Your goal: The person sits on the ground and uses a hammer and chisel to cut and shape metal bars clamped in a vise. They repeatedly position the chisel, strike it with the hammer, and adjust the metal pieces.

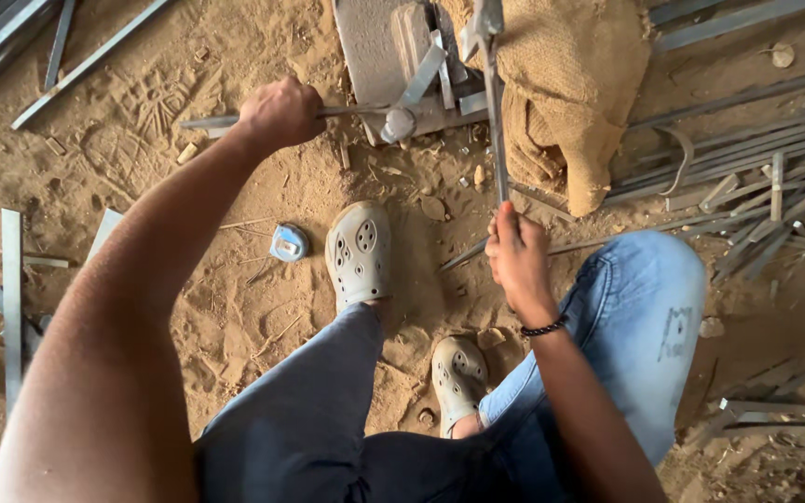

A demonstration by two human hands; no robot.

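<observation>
Head view is looking straight down at sandy ground, and I am seeing both of the person's bare arms reaching forward. The left hand [279, 114] is closing in a full fist around a long metal lever [347, 114] that is running roughly level toward a grey metal cutting tool [402, 65] sitting on the dirt at the top of the picture. The lever is passing through the fist and sticking out on both sides of it.

The right hand [517, 256] is gripping a thin steel strip [495, 121], fingers wrapped tight about its lower end. The strip is standing nearly upright in the picture and its upper part is reaching up into the cutting tool, just beside where the lever is joining it. A dark beaded bracelet [544, 327] is sitting on the right wrist.

A brown burlap sack [570, 84] is lying draped just right of the tool, touching it. Further right, a pile of steel bars [747, 158] is lying spread over the ground. A small blue tape measure [288, 243] is resting in the sand between the left arm and the front foot. The person is wearing grey perforated clogs [359, 251] and blue jeans [635, 317]; the right knee is bending up beside the right hand. More flat metal pieces [11, 279] are lying at the left edge.
</observation>
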